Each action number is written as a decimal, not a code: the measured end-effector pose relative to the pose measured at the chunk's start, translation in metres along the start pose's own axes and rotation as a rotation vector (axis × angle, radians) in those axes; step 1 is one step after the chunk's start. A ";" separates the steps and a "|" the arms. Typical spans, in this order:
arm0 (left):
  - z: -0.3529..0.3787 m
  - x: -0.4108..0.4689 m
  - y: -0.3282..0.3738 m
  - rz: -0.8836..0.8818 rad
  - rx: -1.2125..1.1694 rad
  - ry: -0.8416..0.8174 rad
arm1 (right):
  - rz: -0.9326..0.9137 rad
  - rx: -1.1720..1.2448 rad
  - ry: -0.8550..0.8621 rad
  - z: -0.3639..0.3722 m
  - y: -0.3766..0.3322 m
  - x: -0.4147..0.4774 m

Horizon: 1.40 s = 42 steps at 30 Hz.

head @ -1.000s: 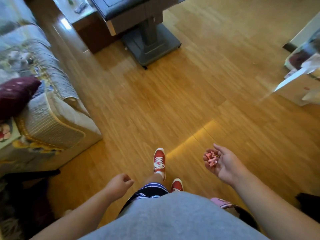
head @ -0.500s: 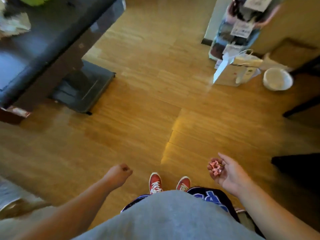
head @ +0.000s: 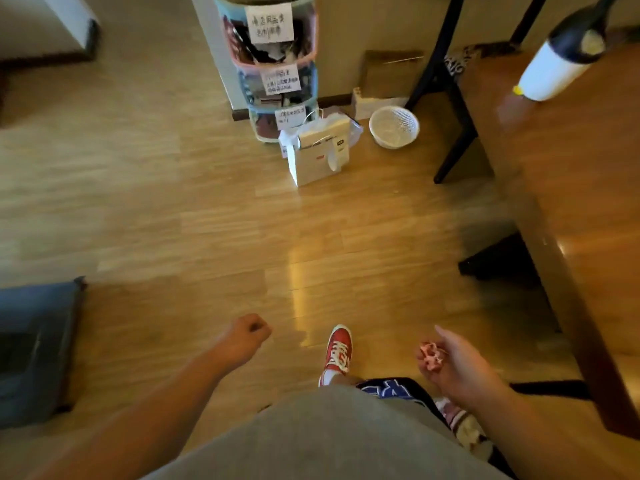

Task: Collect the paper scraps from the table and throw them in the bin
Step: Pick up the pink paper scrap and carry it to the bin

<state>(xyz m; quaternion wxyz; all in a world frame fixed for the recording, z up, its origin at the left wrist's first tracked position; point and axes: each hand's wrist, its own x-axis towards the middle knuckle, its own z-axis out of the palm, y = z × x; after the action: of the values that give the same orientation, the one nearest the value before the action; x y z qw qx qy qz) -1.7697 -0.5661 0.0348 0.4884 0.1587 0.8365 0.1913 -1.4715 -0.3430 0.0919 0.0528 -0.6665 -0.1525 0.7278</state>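
Pink paper scraps [head: 430,356] lie bunched in my right hand [head: 450,365], which is cupped palm-up at the lower right with its fingers curled around them. My left hand [head: 247,336] is a closed fist at lower centre, and nothing shows in it. A small white mesh bin [head: 394,126] stands on the wooden floor far ahead, next to a table leg. I am standing; one red shoe [head: 338,351] is forward between my hands.
A brown wooden table [head: 568,209] with black legs fills the right side, with a white bottle [head: 554,67] on it. A white paper bag [head: 318,152] and stacked labelled baskets [head: 273,64] stand left of the bin. A dark stand base [head: 34,348] sits at left.
The view has swung to the right: the sofa and dark stand slid out leftwards, while the bin, bag and wooden table came in. My hands kept their poses, scraps still held.
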 end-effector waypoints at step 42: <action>0.023 0.299 0.669 0.710 0.377 -0.287 | -0.224 0.675 0.054 0.006 -0.434 0.085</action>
<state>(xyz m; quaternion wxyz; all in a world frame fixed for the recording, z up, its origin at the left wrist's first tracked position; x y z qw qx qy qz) -1.8384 0.1594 0.1164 0.4660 0.5484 0.6739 0.1672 -1.5417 0.0912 0.1382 0.3536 -0.6096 0.0259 0.7090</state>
